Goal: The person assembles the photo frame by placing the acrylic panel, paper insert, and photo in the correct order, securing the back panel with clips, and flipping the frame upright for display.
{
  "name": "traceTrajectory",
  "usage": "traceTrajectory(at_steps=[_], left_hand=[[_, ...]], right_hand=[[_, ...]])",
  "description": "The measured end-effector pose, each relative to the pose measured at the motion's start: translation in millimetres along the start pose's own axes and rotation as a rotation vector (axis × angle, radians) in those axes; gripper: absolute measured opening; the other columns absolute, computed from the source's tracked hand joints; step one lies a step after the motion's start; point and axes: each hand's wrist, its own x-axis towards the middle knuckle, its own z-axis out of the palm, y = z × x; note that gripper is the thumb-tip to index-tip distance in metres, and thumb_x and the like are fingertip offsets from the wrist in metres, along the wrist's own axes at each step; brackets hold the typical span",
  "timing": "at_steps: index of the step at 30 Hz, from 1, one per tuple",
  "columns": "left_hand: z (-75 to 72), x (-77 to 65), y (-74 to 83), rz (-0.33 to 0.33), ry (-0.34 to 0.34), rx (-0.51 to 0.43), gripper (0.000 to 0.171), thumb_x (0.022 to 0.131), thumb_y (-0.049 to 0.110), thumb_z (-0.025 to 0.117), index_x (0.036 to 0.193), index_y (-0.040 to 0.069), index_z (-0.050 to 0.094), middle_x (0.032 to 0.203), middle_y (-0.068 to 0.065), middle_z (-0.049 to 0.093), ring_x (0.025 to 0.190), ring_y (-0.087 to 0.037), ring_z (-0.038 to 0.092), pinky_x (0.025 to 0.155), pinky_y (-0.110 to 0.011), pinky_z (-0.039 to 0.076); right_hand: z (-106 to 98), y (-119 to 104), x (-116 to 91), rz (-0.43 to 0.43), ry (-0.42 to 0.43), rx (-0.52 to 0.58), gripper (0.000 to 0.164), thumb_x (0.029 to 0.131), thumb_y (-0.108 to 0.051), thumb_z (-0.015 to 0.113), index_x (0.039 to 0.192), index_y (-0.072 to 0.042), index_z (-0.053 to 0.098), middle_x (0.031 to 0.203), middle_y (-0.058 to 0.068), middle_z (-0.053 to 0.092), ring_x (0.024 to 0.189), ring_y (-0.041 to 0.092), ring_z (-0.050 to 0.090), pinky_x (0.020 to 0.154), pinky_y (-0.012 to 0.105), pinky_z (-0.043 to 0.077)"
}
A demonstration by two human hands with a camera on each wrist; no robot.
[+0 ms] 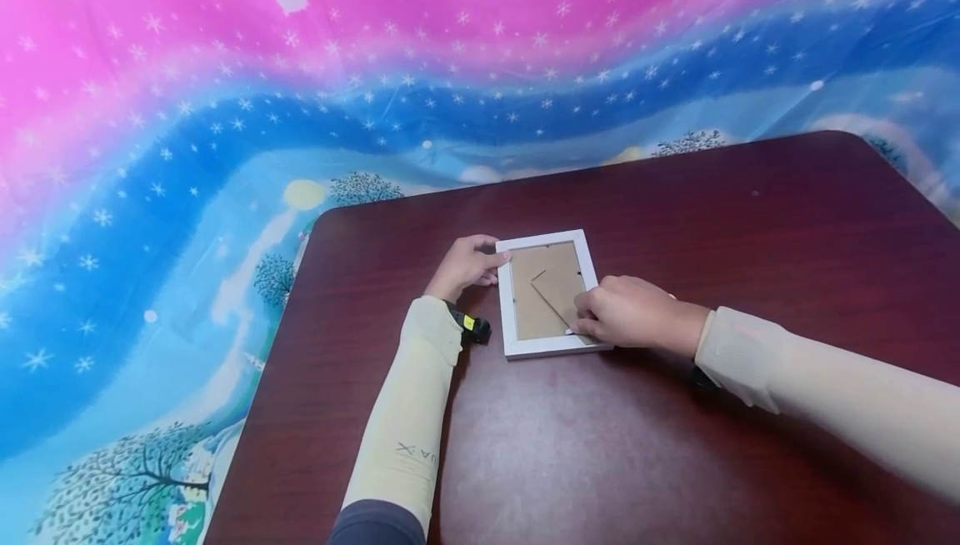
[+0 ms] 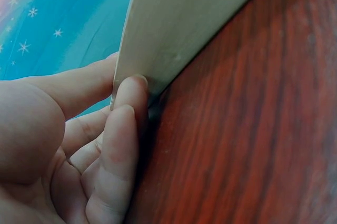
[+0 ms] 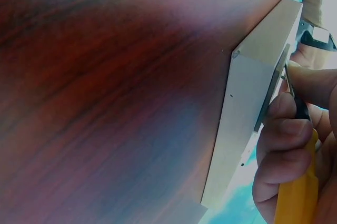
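Note:
A white picture frame (image 1: pixel 508 312) lies back side up on the table, showing its brown backing board (image 1: pixel 531 320) with a thin angled line across it. At the frame's upper left, my left hand (image 1: pixel 467 266) holds the edge, thumb on top. Fingers (image 2: pixel 120 134) meet the frame's side close to the tabletop in the left wrist view. My right hand (image 1: pixel 633 312) is over the lower right corner. It grips a slim tool with a yellow handle (image 3: pixel 297 197) and a black neck; its thin tip is at the backing, and its exact kind is unclear.
The dark red wooden table (image 1: pixel 360 295) has rounded far corners. Behind it hangs a pink and blue cloth (image 1: pixel 337 53) with snowflakes and trees. A black wrist device (image 1: pixel 474 328) sits by the left sleeve, close to the frame's left side.

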Motion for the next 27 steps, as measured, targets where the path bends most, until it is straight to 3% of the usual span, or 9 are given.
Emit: traceTrajectory(at_steps=[11,27], left_hand=[[2.8,1.3,2.8,0.014,0.01,0.012,0.053,0.089,0.028,0.075,0.133,0.007,0.055,0.079,-0.014,0.065,0.061,-0.02,0.063,0.062,-0.032,0.057],[1.7,0.9,-0.9,-0.002,0.002,0.009,0.056,0.088,0.028,0.075,0.135,0.006,0.053,0.081,-0.015,0.065,0.061,-0.02,0.064,0.062,-0.033,0.057]], right_hand=[[-2.1,-0.6,-1.6,-0.024,0.03,-0.03,0.037,0.088,-0.034,0.072,0.061,-0.024,0.048,0.05,-0.012,0.041,0.045,0.007,0.04,0.043,0.029,0.034],[-2.2,-2.1,-2.2,0.007,-0.017,0.026,0.036,0.09,-0.035,0.071,0.063,-0.023,0.05,0.052,-0.011,0.043,0.046,0.006,0.04,0.046,0.026,0.036]])
